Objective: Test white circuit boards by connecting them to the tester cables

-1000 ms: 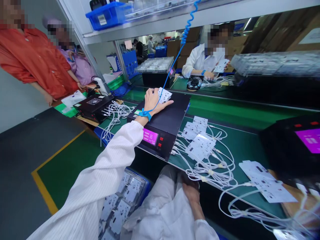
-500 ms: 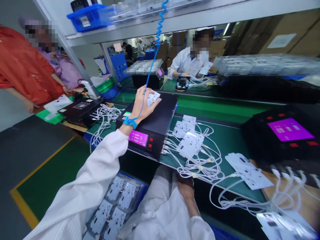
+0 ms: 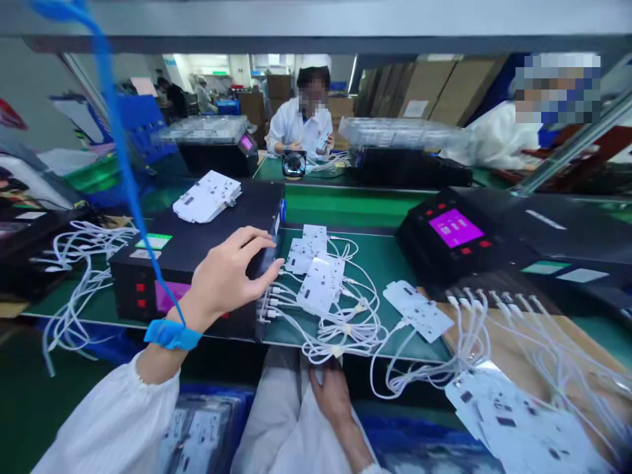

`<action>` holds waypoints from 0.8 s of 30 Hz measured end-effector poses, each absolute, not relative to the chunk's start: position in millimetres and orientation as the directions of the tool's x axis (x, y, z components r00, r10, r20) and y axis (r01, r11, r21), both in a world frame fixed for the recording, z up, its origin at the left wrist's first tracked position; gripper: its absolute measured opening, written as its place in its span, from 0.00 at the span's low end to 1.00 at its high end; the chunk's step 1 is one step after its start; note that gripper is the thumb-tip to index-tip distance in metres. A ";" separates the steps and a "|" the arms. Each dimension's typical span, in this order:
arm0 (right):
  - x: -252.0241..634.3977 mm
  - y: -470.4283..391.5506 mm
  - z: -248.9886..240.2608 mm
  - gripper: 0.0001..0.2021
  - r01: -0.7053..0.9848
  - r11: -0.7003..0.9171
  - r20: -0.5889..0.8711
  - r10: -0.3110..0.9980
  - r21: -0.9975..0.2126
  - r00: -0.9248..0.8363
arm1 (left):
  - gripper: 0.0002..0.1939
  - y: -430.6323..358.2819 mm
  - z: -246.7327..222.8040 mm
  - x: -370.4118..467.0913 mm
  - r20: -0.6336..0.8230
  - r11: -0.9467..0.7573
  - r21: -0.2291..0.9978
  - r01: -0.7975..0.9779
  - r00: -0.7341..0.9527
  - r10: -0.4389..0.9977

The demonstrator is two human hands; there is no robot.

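Left hand point(image 3: 227, 276), centre: empty, thumb and fingers wide; step, as judged: a reach past the black box point(image 3: 190, 240)'s right edge towards wired boards point(image 3: 322, 284), centre; would call for narrowing fingers; right hand point(image 3: 333, 395), lower centre: grip cannot be told; green mat point(image 3: 388, 263), right of centre: moving room.
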State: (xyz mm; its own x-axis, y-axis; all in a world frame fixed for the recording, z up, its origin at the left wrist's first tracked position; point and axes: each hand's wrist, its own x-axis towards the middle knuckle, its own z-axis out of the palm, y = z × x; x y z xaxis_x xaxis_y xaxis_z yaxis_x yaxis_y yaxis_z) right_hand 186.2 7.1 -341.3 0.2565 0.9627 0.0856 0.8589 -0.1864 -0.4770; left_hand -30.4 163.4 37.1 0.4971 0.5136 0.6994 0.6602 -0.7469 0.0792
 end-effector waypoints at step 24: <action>199.6 52.6 -11.2 0.16 0.884 0.086 0.394 0.912 -0.459 0.116 | 0.13 152.0 40.1 -23.7 0.684 -0.674 0.161 0.721 0.410 0.603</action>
